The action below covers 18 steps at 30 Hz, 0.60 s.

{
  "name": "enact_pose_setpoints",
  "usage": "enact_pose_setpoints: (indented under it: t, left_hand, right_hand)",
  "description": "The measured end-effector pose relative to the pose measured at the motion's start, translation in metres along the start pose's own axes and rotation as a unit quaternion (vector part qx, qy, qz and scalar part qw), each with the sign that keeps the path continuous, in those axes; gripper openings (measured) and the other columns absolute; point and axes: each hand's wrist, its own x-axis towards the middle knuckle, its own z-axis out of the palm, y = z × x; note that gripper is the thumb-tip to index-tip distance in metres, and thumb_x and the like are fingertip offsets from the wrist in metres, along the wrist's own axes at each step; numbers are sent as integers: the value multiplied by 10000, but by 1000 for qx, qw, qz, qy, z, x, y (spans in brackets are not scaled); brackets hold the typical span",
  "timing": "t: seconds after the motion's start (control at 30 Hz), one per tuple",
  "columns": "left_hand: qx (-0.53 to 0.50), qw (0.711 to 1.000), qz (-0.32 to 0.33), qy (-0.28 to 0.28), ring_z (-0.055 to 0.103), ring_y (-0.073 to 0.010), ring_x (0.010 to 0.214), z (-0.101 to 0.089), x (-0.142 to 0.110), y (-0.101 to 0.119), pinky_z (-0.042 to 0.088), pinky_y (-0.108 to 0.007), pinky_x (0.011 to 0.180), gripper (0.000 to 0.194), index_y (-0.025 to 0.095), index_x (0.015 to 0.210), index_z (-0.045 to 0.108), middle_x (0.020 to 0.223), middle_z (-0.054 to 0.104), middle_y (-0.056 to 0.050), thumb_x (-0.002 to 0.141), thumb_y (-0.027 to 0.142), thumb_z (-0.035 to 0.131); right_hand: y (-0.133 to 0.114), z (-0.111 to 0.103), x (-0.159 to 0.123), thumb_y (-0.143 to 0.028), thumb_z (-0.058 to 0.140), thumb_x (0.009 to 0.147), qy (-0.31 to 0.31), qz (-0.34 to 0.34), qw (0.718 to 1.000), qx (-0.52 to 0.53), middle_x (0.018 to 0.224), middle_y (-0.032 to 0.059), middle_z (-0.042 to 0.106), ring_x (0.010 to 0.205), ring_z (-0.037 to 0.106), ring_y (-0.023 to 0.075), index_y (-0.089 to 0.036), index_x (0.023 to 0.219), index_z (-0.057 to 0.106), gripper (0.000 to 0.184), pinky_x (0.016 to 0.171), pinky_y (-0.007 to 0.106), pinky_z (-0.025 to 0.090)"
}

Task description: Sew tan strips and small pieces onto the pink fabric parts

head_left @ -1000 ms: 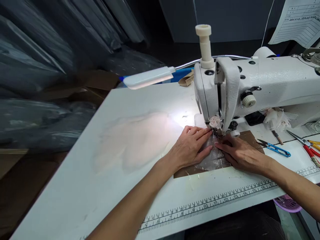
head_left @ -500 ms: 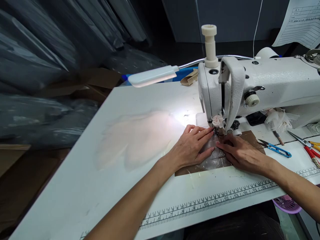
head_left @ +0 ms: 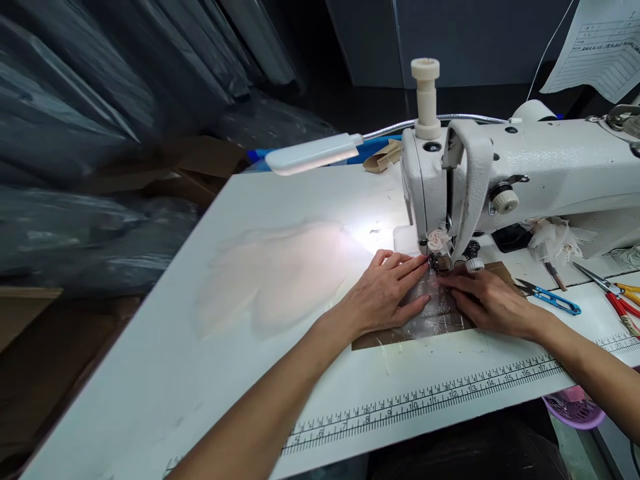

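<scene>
Sheer, shiny fabric (head_left: pixel 436 321) lies under the needle area of a white sewing machine (head_left: pixel 545 167), over a brown sheet (head_left: pixel 373 340). Flat on the left side of the fabric rests my left hand (head_left: pixel 387 293), fingers spread, its fingertips beside the presser foot (head_left: pixel 440 261). My right hand (head_left: pixel 493 301) is on the other side, its fingers closed on the fabric edge just right of the foot. The fingertips there are partly hidden. A pale pink fabric rosette (head_left: pixel 439 240) is attached at the machine's needle end.
Blue thread snips (head_left: pixel 555 299) and red-handled scissors (head_left: pixel 617 297) lie right of my right hand. A lamp (head_left: pixel 313 155) hangs over the table's back edge. Pale, blurry sheer pieces (head_left: pixel 285 277) lie to the left. A printed ruler (head_left: pixel 415 405) runs along the front edge.
My right hand has drawn slightly to the right and its fingers have shifted along the fabric. My left hand stays pressed down beside the foot. The whole view has moved a little.
</scene>
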Motion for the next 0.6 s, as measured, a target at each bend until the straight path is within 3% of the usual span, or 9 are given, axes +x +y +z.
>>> enact_pose_setpoints:
  t: [0.2,0.37,0.6]
  left_hand:
    - [-44,999,11,-4,558,-280,1053,6,-3,-9,454,-481,899,490,160,1343,541,1403,549,-120,962,452,442]
    - [-57,998,20,20,549,-282,1044,10,-4,-11,473,-491,894,488,157,1350,540,1413,539,-122,953,434,475]
    - [-16,1000,-5,-5,555,-277,1024,4,0,-2,455,-471,859,477,143,1326,566,1400,552,-121,941,415,487]
  right_hand:
    - [7,-5,6,-126,461,886,75,39,996,37,1004,90,688,929,664,215,-174,1080,708,318,827,360,563]
    - [10,-2,6,-107,478,865,79,66,995,17,1009,78,719,907,678,203,-172,1031,726,305,829,328,546]
    - [15,0,4,-129,482,885,75,66,995,-24,960,86,708,865,675,212,-162,1049,727,297,795,341,549]
